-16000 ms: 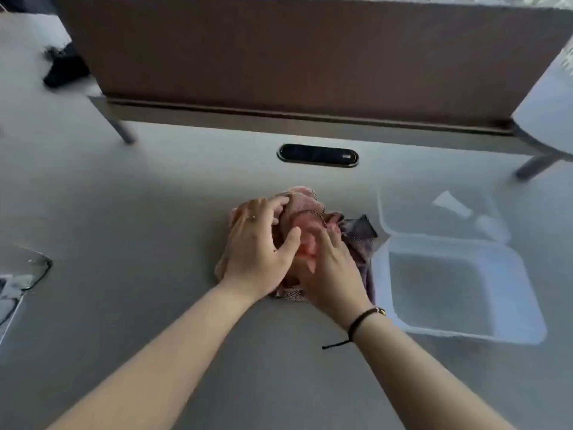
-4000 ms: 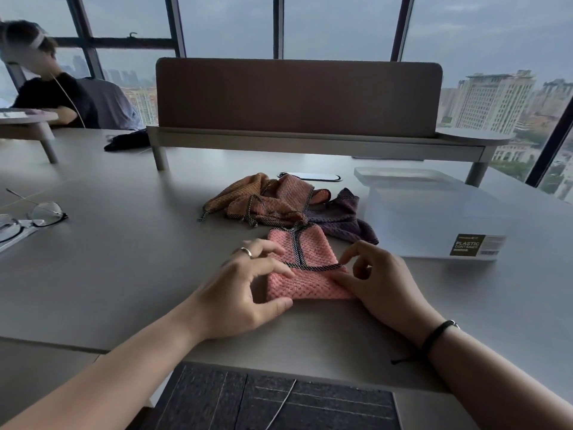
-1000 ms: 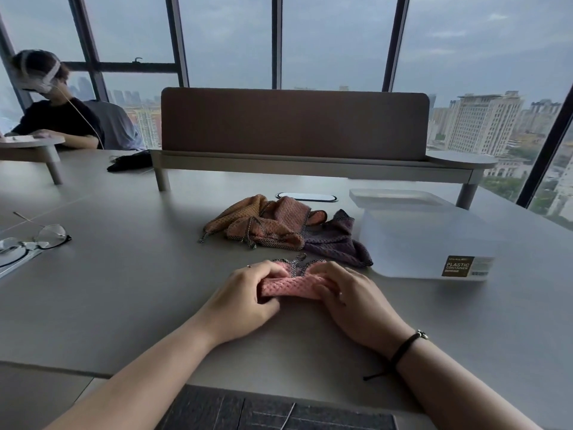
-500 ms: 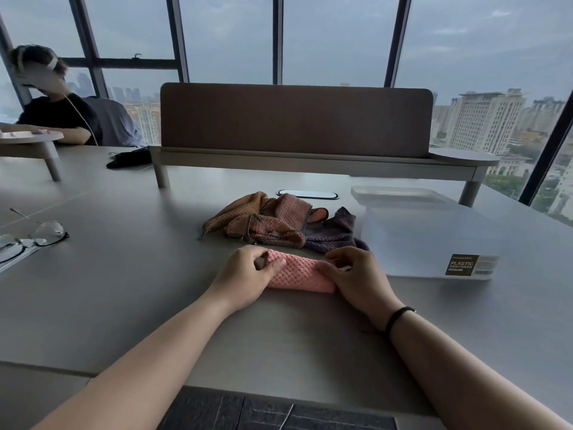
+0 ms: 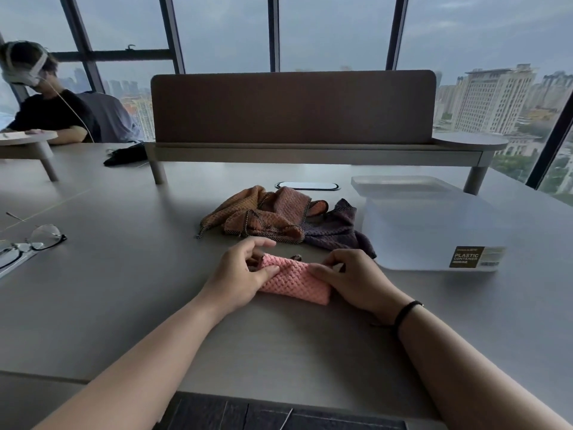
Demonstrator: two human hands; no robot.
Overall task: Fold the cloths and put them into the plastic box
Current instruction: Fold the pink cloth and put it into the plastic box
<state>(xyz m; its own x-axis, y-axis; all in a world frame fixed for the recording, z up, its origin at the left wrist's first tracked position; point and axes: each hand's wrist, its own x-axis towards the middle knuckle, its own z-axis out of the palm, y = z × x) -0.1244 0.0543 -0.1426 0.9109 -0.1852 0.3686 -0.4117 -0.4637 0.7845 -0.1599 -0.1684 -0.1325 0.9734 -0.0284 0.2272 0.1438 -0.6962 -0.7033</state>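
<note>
Left hand (image 5: 245,271) and right hand (image 5: 353,277) pinch one folded pink cloth (image 5: 294,279) on the worktop (image 5: 124,290), three loose cloths (image 5: 279,218) heaped beside one plastic box (image 5: 434,231).

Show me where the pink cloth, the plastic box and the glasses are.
pink cloth (image 5: 294,279), head view, middle of the folded top.
plastic box (image 5: 412,240), head view, front wall.
glasses (image 5: 43,235), head view, right lens.

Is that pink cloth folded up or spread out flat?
Folded. The pink cloth is a narrow, thick strip on the table, with the left hand and right hand each pinching one end.
</note>
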